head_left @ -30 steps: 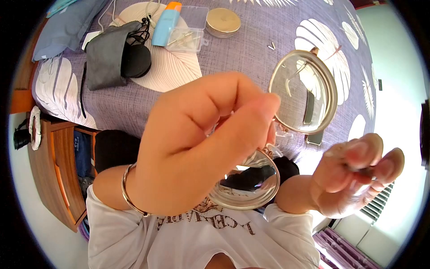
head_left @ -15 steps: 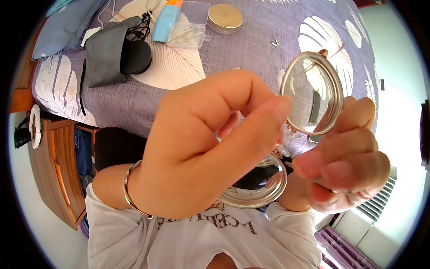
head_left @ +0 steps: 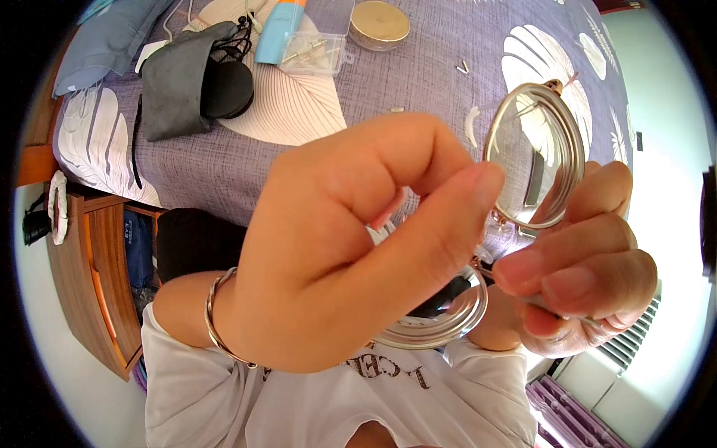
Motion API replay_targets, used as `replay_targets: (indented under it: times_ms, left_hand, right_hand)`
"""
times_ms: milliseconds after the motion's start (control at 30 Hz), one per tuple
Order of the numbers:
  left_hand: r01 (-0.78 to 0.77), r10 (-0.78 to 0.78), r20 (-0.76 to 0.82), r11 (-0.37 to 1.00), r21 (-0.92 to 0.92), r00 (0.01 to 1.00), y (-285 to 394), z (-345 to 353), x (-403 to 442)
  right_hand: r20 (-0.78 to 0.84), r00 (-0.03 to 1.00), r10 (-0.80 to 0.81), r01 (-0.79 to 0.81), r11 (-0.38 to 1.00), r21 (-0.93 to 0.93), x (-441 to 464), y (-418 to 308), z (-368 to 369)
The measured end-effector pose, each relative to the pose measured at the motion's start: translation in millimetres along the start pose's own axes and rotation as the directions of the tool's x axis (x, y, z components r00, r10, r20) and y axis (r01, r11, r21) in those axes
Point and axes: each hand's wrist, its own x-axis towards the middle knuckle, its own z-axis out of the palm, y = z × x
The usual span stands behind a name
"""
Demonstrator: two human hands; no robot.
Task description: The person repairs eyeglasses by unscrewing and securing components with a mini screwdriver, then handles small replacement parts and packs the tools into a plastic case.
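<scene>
My left hand (head_left: 358, 246), with a bangle on its wrist, is closed in a pinch at the rim of a pair of eyeglasses. The eyeglasses (head_left: 579, 172) have round metal rims and are held on end, one lens above the other. Below the thumb, the second lens (head_left: 448, 317) is partly covered by my left hand. Clear nose pads (head_left: 484, 254) show near the bridge. My right hand (head_left: 582, 276) has its fingers curled around a slim metal rod, mostly hidden, whose tip points toward the bridge.
On the patterned bedspread (head_left: 418, 82) lie a dark pouch (head_left: 175, 89) with black round pads (head_left: 230, 89), a clear plastic case (head_left: 317, 56), a blue tube (head_left: 278, 33) and a round gold-lidded container (head_left: 380, 22). Small metal pieces (head_left: 463, 67) and a white curved piece (head_left: 471, 125) lie nearby.
Both hands and the eyeglasses have shifted slightly to the right. My grip on the eyeglasses looks the same, and the right fingers stay curled.
</scene>
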Motion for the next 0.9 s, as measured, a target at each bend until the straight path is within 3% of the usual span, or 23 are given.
replay_targets:
  times_ms: [900]
  left_hand:
    - [-0.031, 0.031, -0.016, 0.999, 0.041, 0.999, -1.4, -0.3, -0.5]
  right_hand:
    - [0.027, 1.000, 0.009, -0.009, 1.000, -0.015, 3.5, -1.8, -0.1]
